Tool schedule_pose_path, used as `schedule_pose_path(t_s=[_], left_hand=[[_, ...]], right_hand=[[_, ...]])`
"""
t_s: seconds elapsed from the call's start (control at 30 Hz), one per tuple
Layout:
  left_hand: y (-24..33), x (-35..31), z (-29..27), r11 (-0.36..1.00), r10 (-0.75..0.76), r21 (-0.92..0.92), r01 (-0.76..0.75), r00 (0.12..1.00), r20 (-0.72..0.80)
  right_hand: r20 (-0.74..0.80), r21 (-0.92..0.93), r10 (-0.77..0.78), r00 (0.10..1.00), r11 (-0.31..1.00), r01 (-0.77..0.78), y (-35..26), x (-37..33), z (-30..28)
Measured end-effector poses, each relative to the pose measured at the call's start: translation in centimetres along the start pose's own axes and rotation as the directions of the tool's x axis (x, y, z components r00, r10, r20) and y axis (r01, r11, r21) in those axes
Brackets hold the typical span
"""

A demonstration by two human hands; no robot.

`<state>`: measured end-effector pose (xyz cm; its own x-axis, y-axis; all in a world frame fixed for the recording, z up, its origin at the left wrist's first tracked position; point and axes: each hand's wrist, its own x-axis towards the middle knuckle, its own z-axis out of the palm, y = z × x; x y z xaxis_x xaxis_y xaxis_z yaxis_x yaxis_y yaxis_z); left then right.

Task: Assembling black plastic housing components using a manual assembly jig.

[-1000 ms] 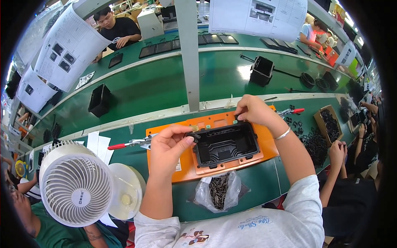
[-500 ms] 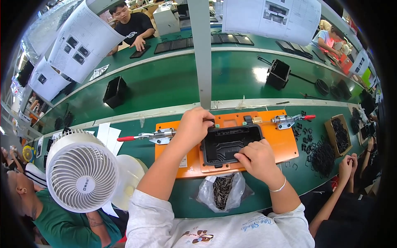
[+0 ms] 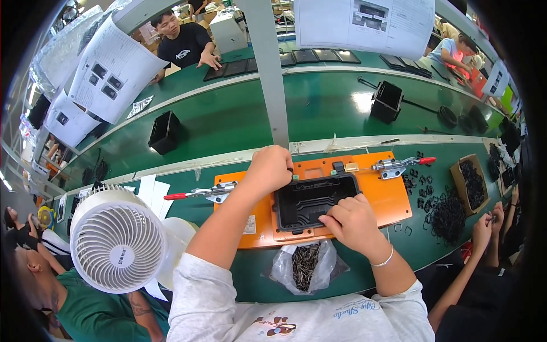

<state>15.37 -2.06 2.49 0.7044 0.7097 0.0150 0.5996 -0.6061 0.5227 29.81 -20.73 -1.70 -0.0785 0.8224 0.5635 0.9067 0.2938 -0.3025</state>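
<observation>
Our left hand [image 3: 270,168] bends over the far left corner of the black box [image 3: 305,205], fingers bunched; a dark bit [image 3: 291,170] shows at the tips, but we cannot tell whether it is gripped. Our right hand [image 3: 354,223] curls loosely at the box's near right side, fingertips tucked away, so we cannot tell whether it holds anything. We judge that fitting at that left corner is in hand, and the next move calls for a steady box and exact fingertip pressure. Between our hands, the box gapes upward, matte, ribbed and round-cornered, on a smooth orange plate [image 3: 390,199]. Beyond the right hand stand a squarish black clip [image 3: 339,167] and a metal toggle clamp [image 3: 392,167]. Nearer us, a crinkled clear bag [image 3: 282,268] holds slim metal pins [image 3: 306,265]; right of the right hand lies a tangled heap of black clips [image 3: 447,219].
</observation>
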Motion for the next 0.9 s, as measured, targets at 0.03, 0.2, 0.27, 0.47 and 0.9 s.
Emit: schedule_pose_path(t_s=[0.03, 0.2, 0.27, 0.47, 0.9], left_hand=[[0.0, 0.1, 0.0, 0.999, 0.007, 0.038, -0.008, 1.0, 0.014], [0.2, 0.7, -0.4, 0.996, -0.02, 0.094, 0.012, 0.995, 0.094], [-0.4, 0.5, -0.4, 0.995, -0.065, 0.085, 0.052, 0.984, 0.163], [-1.3, -4.6, 0.6, 0.991, 0.129, 0.03, -0.128, 0.91, -0.393], [2.5, -15.5, 8.4, 0.822, 0.474, 0.195, -0.535, 0.832, 0.288]], right_hand=[[0.0, 0.003, 0.0, 1.0, 1.0, 0.0, 0.0, 0.0, 0.0], [-0.009, -0.002, -0.005, 1.0, 1.0, 0.005, 0.1, 0.1, 0.2], [-0.007, 0.003, -0.004, 1.0, 1.0, 0.004, 0.0, 0.1, 0.1], [-0.019, 0.02, -0.011, 1.0, 1.0, 0.011, -0.3, 0.1, 0.0], [-0.166, 0.13, -0.006, 0.986, 0.991, 0.028, -0.7, -0.7, -0.6]])
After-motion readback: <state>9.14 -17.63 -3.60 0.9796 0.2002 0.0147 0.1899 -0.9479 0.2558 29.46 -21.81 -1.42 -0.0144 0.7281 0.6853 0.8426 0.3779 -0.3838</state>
